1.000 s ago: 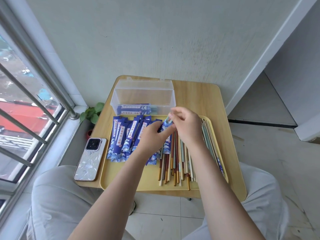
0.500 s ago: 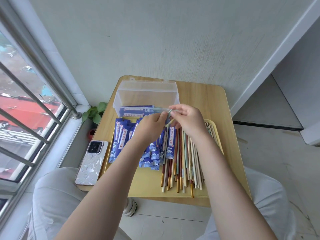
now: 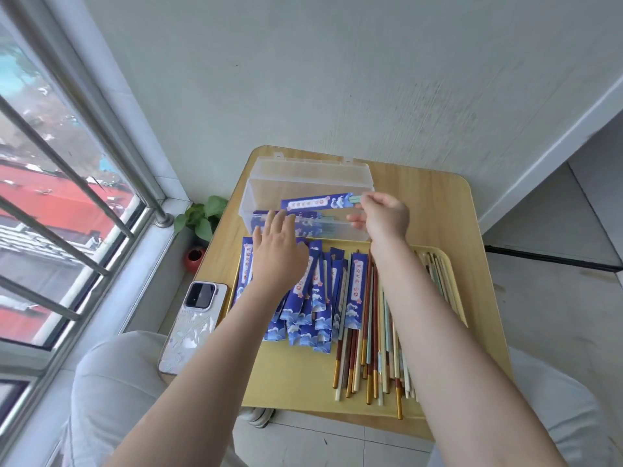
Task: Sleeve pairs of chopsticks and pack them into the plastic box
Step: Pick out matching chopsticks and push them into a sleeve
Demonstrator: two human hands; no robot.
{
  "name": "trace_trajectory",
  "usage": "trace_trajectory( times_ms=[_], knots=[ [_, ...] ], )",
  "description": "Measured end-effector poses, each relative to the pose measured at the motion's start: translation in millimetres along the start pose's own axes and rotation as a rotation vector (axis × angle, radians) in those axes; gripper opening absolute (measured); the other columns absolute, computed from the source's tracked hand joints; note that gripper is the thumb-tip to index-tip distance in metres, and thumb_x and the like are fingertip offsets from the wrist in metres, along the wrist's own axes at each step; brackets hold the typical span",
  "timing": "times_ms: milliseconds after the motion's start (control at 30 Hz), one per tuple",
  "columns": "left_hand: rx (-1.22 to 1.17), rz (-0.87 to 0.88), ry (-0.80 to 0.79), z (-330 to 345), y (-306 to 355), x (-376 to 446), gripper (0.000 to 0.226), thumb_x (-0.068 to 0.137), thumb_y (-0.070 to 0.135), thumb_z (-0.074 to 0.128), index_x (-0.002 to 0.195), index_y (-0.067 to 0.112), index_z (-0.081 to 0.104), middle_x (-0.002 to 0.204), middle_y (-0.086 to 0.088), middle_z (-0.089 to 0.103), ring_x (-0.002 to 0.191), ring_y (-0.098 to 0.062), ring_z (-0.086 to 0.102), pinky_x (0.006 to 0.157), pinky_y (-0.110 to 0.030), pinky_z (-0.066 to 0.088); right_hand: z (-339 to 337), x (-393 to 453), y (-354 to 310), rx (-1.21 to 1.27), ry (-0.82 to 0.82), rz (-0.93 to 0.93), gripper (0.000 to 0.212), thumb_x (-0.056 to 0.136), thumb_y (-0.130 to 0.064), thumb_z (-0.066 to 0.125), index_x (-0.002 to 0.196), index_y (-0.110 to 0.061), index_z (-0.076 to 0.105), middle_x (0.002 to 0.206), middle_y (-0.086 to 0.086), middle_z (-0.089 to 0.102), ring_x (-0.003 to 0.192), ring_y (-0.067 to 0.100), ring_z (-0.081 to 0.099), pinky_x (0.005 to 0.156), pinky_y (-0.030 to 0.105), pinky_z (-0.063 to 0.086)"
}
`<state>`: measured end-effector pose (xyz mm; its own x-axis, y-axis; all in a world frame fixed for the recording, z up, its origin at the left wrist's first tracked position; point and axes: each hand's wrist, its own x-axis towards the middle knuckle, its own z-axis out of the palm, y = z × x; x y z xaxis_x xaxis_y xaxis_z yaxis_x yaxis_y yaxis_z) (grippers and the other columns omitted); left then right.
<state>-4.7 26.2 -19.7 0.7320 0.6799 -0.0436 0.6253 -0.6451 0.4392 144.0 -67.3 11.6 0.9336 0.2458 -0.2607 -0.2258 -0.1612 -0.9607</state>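
Observation:
My right hand (image 3: pixel 382 215) pinches the end of a sleeved chopstick pair (image 3: pixel 318 202), held level above the open clear plastic box (image 3: pixel 303 183). At least one sleeved pair lies inside the box. My left hand (image 3: pixel 278 254), fingers apart and holding nothing, hovers over the pile of blue paper sleeves (image 3: pixel 310 298) on the yellow tray (image 3: pixel 296 382). Loose chopsticks (image 3: pixel 371 348) in brown, cream and pale green lie on the tray's right side.
The tray and box sit on a small wooden table (image 3: pixel 438 203) against a wall. A phone (image 3: pixel 194 323) lies at the table's left edge. A small potted plant (image 3: pixel 200 227) stands on the floor by the window bars at left.
My right hand has carried the sleeved pair up from the tray to above the box. My left hand has let go of it and moved left over the sleeves.

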Motion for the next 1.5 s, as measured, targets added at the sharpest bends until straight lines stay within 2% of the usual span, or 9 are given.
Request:
trace_trajectory(
  times_ms=[233, 400, 533, 633, 900, 1100, 1200, 1367, 1500],
  knots=[
    [0.020, 0.003, -0.025, 2.3, -5.0, -2.9, 0.065, 0.102, 0.028, 0.046, 0.159, 0.015, 0.017, 0.168, -0.003, 0.009, 0.155, -0.020, -0.003, 0.125, -0.045, -0.001, 42.0, -2.8, -2.9, -0.133, -0.206, 0.133, 0.033, 0.104, -0.008, 0.051, 0.136, -0.001, 0.055, 0.087, 0.003, 0.063, 0.058, 0.023, 0.073, 0.058, 0.030, 0.062],
    [0.076, 0.017, -0.088, -2.6, -1.8, -1.8, 0.068, 0.102, 0.030, 0.047, 0.159, 0.015, 0.013, 0.169, -0.006, -0.002, 0.155, -0.024, -0.009, 0.125, -0.048, 0.000, 17.5, -4.5, -12.1, -0.312, -0.193, -0.027, 0.045, 0.104, -0.003, 0.042, 0.149, -0.008, 0.044, 0.145, 0.016, 0.052, 0.056, 0.019, 0.072, 0.052, 0.026, 0.058],
    [0.020, -0.004, 0.084, -2.4, -1.3, -15.6, 0.045, 0.096, 0.025, 0.054, 0.139, 0.015, 0.049, 0.151, -0.013, 0.038, 0.139, -0.032, 0.035, 0.110, -0.043, 0.033, -7.7, -31.9, -3.5, -0.515, -0.229, -0.178, 0.025, 0.102, -0.009, 0.045, 0.116, -0.017, 0.063, 0.116, 0.005, 0.069, 0.053, 0.012, 0.067, 0.049, 0.024, 0.053],
    [0.007, -0.092, -0.068, 0.3, -2.5, -29.5, 0.026, 0.094, 0.030, 0.058, 0.114, 0.013, 0.061, 0.119, -0.006, 0.061, 0.101, -0.026, 0.060, 0.077, -0.036, 0.048, -14.3, -56.0, 18.9, -0.808, -0.395, -0.129, 0.012, 0.101, -0.021, 0.052, 0.105, -0.017, 0.063, 0.089, 0.000, 0.069, 0.054, 0.011, 0.065, 0.047, 0.023, 0.046],
    [0.084, -0.098, -0.162, 12.1, 2.2, -51.6, 0.038, 0.092, 0.034, 0.067, 0.122, 0.012, 0.056, 0.118, -0.006, 0.061, 0.098, -0.025, 0.061, 0.070, -0.033, 0.047, -20.8, -95.5, 67.1, -0.844, -0.434, -0.140, 0.018, 0.100, -0.033, 0.057, 0.102, -0.016, 0.055, 0.087, 0.000, 0.061, 0.068, 0.017, 0.057, 0.055, 0.029, 0.040],
    [-0.012, -0.213, -0.028, 11.7, 0.4, -55.5, 0.011, 0.089, 0.010, 0.055, 0.079, 0.009, 0.052, 0.076, -0.006, 0.055, 0.065, -0.022, 0.048, 0.053, -0.027, 0.037, -40.2, -104.7, 66.6, -0.690, -0.350, -0.150, 0.010, 0.101, -0.025, 0.051, 0.103, -0.021, 0.059, 0.087, -0.005, 0.061, 0.075, 0.017, 0.062, 0.067, 0.032, 0.051],
    [-0.245, -0.233, 0.057, 3.9, 2.9, -59.0, 0.010, 0.093, 0.015, 0.057, 0.083, 0.015, 0.058, 0.077, -0.005, 0.065, 0.062, -0.022, 0.057, 0.054, -0.029, 0.044, -49.7, -108.5, 63.2, -0.600, -0.344, -0.178, 0.012, 0.102, -0.029, 0.051, 0.106, -0.023, 0.060, 0.091, -0.004, 0.064, 0.079, 0.018, 0.065, 0.072, 0.037, 0.057],
    [-1.179, -0.469, -0.080, -18.1, 25.8, -72.7, 0.014, 0.090, 0.012, 0.070, 0.096, 0.004, 0.060, 0.082, -0.007, 0.073, 0.062, -0.019, 0.068, 0.056, -0.029, 0.057, -51.9, -123.0, 53.6, -0.461, -0.440, -0.207, 0.039, 0.089, -0.047, 0.071, 0.119, -0.027, 0.055, 0.099, -0.004, 0.067, 0.085, 0.016, 0.068, 0.074, 0.035, 0.057],
    [-1.351, -0.519, -0.112, -17.4, 35.9, -82.7, 0.023, 0.090, 0.010, 0.072, 0.107, 0.000, 0.062, 0.084, -0.008, 0.068, 0.068, -0.021, 0.069, 0.056, -0.024, 0.055, -57.5, -128.4, 50.7, -0.500, -0.310, -0.376, 0.044, 0.088, -0.041, 0.075, 0.124, -0.022, 0.058, 0.093, -0.005, 0.069, 0.080, 0.011, 0.066, 0.068, 0.027, 0.054]
  ],
)
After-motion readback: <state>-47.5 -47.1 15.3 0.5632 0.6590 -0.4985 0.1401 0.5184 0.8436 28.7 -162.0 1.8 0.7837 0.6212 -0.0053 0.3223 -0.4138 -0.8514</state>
